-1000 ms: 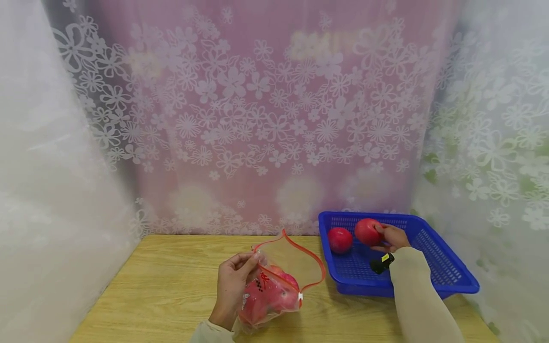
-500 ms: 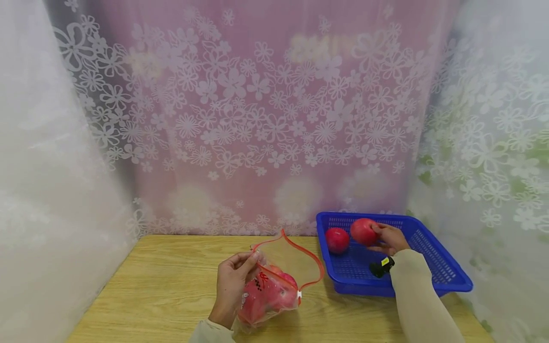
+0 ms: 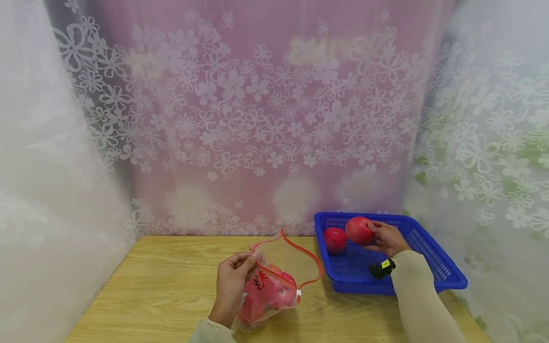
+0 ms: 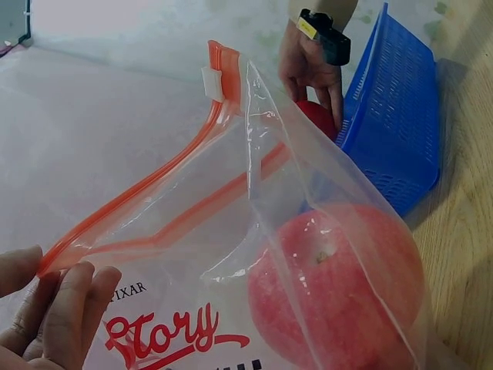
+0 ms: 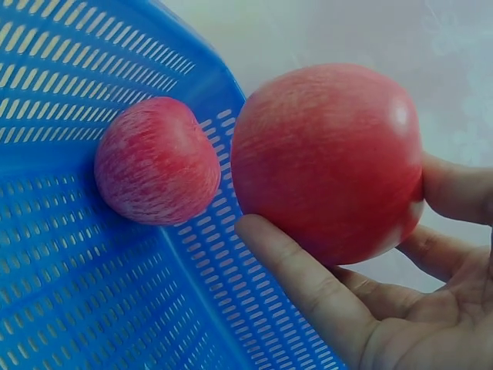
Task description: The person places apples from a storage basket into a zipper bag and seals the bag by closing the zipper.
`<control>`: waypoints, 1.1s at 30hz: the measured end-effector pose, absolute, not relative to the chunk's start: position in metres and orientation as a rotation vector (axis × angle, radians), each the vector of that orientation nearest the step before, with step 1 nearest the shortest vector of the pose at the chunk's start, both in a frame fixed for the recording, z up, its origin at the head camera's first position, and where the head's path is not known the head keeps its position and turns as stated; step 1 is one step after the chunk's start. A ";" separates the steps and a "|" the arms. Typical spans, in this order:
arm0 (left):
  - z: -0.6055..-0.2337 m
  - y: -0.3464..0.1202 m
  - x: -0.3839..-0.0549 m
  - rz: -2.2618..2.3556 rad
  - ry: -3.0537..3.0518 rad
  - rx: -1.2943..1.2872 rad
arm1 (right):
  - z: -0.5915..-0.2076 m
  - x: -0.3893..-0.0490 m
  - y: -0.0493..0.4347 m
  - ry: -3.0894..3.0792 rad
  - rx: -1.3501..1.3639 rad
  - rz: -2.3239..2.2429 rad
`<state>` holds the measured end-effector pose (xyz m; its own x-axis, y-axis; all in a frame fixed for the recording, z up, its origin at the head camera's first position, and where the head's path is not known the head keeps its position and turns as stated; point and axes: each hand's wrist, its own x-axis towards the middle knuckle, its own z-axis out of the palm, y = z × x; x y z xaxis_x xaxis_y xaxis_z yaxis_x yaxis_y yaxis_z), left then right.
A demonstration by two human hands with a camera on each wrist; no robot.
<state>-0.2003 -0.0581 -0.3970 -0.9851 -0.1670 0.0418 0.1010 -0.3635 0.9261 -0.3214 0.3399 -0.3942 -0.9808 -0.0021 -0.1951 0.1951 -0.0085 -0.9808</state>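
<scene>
My left hand [image 3: 233, 281] pinches the rim of a clear zip bag [image 3: 268, 290] with an orange-red zip edge and a white slider [image 4: 212, 85]. The bag's mouth gapes, and red apples [image 4: 331, 285] fill its lower part; red lettering shows on its front. Over the blue basket, my right hand [image 3: 388, 237] holds a red apple [image 5: 327, 162] between thumb and fingers. Another red apple [image 5: 158, 162] lies in the basket, just left of the held one. In the left wrist view, the bag partly covers the held apple.
The blue slotted plastic basket [image 3: 364, 287] stands at the right of the wooden table [image 3: 171, 286]. Flowered translucent curtains [image 3: 257, 119] hang behind and on both sides. A black wrist camera [image 3: 381, 269] sits on the right wrist.
The right hand, holding the apple, has shifted slightly left relative to the basket, toward the other apple. The view has turned a little. The left hand and bag have hardly moved.
</scene>
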 end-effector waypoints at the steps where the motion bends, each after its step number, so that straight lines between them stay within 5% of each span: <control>1: -0.397 -0.058 -0.201 -2.465 -1.669 0.094 | -0.394 -0.320 0.339 2.108 0.208 -2.129; 33: -0.396 -0.057 -0.195 -2.503 -1.640 0.037 | -0.388 -0.283 0.326 2.176 0.003 -2.086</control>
<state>-0.1952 -0.0566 -0.3959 -0.9886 -0.1376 0.0610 0.1109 -0.3919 0.9133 -0.2829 0.3263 -0.3883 -0.9919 -0.0864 -0.0929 0.0892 0.0457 -0.9950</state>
